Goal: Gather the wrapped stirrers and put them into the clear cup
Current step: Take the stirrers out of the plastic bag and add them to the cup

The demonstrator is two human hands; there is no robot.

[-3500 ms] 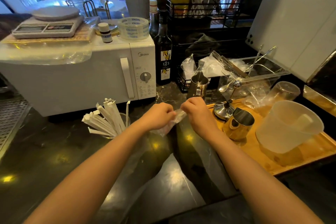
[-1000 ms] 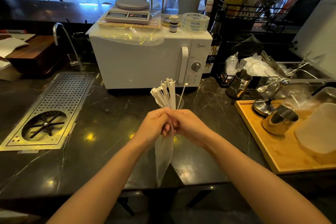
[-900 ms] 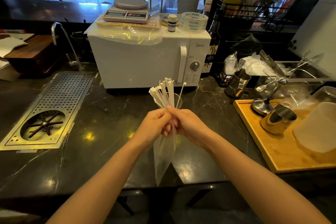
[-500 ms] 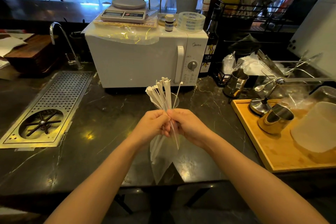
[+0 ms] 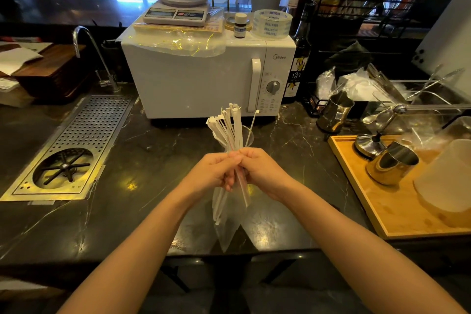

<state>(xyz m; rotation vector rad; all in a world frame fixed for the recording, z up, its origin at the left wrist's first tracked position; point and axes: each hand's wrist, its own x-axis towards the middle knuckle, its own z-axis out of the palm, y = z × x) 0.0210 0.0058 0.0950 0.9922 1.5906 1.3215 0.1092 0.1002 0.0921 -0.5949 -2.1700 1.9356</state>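
A clear cup (image 5: 249,136) stands on the dark counter just in front of the microwave. A bunch of white wrapped stirrers (image 5: 226,123) stands upright in it. My left hand (image 5: 212,173) and my right hand (image 5: 263,171) meet just in front of the cup, hiding its lower part. Both pinch the top of a thin clear plastic bag (image 5: 228,229) that hangs down past the counter's front edge. A few more wrapped stirrers (image 5: 219,205) lie inside the bag. One stirrer (image 5: 242,186) slants out from under my right fingers.
A white microwave (image 5: 198,79) sits behind the cup with a scale, tape roll and small bottle on top. A metal drain grate (image 5: 76,145) is set into the counter at left. At right, a wooden tray (image 5: 382,214) holds metal jugs and a frosted pitcher (image 5: 448,176).
My hands stay together at the bag's mouth. The white stirrers inside the bag now show more clearly below my hands, and one slants out under my right fingers. The cup's bunch is unchanged.
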